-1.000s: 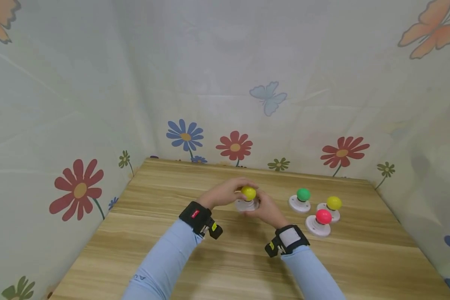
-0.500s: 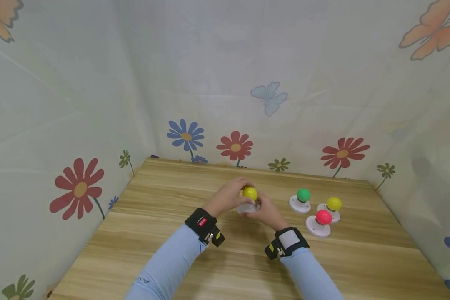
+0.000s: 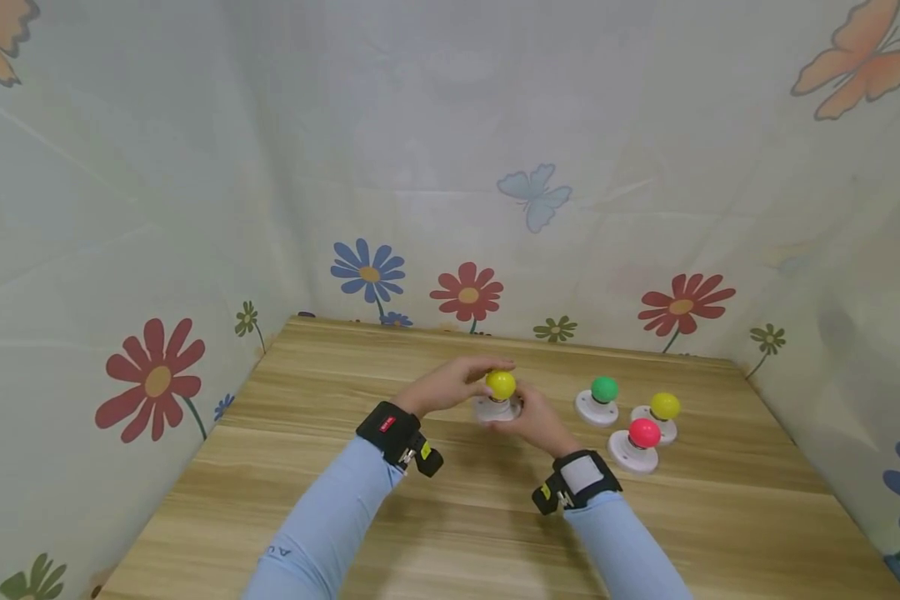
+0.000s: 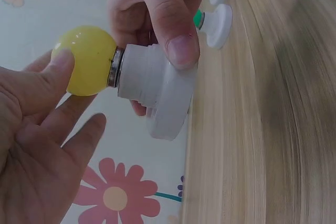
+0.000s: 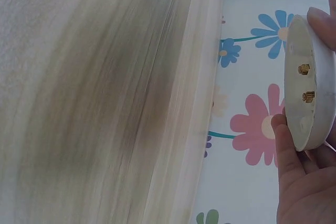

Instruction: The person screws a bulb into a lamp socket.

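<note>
In the head view, my left hand [image 3: 450, 386] holds a round yellow bulb [image 3: 501, 384] between thumb and fingers. The bulb's metal collar [image 4: 115, 67] shows at the mouth of a white lamp holder [image 4: 160, 90] in the left wrist view. How deep it sits inside is hidden. My right hand [image 3: 538, 421] grips the holder's wide round base, thumb on the near side. The right wrist view shows the base's hollow underside [image 5: 299, 98] with brass terminals, raised off the table.
To the right on the wooden table [image 3: 435, 533] stand three more holders with bulbs: a green bulb [image 3: 604, 389], a yellow bulb [image 3: 665, 406] and a pink-red bulb [image 3: 644, 432]. A flower-printed curtain [image 3: 420, 167] hangs behind and at both sides.
My left hand has turned on the yellow bulb, its wrist shifting rightward and then back left. My right hand keeps its grip on the lamp holder. The other bulbs stay put.
</note>
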Motion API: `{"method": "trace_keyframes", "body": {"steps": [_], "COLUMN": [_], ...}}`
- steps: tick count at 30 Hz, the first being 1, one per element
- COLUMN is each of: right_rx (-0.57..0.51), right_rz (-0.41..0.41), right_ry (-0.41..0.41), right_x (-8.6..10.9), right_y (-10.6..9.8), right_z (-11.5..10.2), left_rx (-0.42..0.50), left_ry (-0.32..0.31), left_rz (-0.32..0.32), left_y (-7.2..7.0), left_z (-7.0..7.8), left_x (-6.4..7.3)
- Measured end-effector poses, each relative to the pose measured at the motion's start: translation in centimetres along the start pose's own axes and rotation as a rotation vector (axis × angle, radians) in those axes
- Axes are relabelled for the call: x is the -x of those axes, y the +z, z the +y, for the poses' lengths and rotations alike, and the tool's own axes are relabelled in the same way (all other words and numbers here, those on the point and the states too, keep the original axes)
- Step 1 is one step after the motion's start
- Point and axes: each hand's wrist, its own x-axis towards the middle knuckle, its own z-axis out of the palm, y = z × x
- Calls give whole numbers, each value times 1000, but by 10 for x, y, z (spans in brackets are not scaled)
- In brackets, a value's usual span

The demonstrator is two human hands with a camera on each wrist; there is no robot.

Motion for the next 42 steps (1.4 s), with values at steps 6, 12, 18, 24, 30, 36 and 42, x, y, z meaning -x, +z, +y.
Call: {"method": "trace_keyframes", "body": {"steps": [6, 12, 18, 24, 30, 36, 42], "right_rx": [-1, -18, -33, -14, -22, -27, -61], "right_rz": [-7, -5, -8, 6, -19, -23, -34], "right_ry": [0, 8, -8, 15, 27, 23, 13], "right_x": [1, 1, 1, 2, 1, 1, 1], "right_y": [0, 0, 1, 2, 4, 7, 9], "right_z": [-3, -4, -4, -4, -2, -1, 0], "left_rx": [-46, -167, -185, -29, 10, -58, -96], "left_ry": [-38, -30, -14, 14, -24, -66, -63], "left_rz": [51, 212, 234, 109, 32, 135, 206], "left_y": [2, 10, 11, 5, 2, 7, 12], "left_z": [3, -2, -3, -5, -3, -7, -16], "left_x": [0, -5, -5, -1, 2, 0, -5]}}
